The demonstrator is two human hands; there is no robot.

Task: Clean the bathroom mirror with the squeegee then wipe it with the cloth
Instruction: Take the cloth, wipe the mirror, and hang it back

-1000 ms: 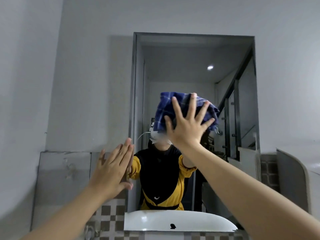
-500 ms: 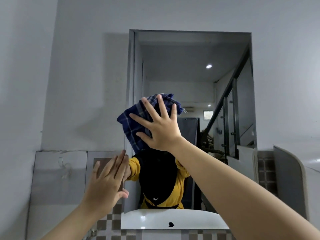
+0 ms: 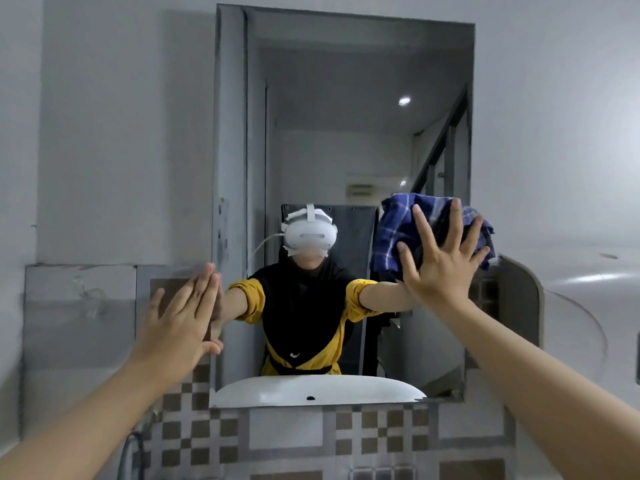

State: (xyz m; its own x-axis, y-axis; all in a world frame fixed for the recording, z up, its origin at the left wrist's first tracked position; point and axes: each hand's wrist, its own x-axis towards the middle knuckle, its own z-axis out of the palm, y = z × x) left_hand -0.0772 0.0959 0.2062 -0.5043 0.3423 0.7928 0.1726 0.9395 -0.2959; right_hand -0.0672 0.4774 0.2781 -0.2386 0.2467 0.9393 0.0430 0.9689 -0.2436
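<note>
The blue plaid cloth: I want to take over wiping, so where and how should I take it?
Probably the bunched top edge of the blue plaid cloth, from above. The right hand presses its middle flat against the mirror, leaving that crumpled edge free for a pinch grip.

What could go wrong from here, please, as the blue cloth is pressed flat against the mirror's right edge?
1. The right hand presses the blue checked cloth with straight, spread fingers rather than gripping it; it could slip and drop.
2. The cloth overlaps the mirror edge, so it may drag wall dirt onto the glass.
3. The left hand lies at the left edge; it may leave fingerprints.
</note>
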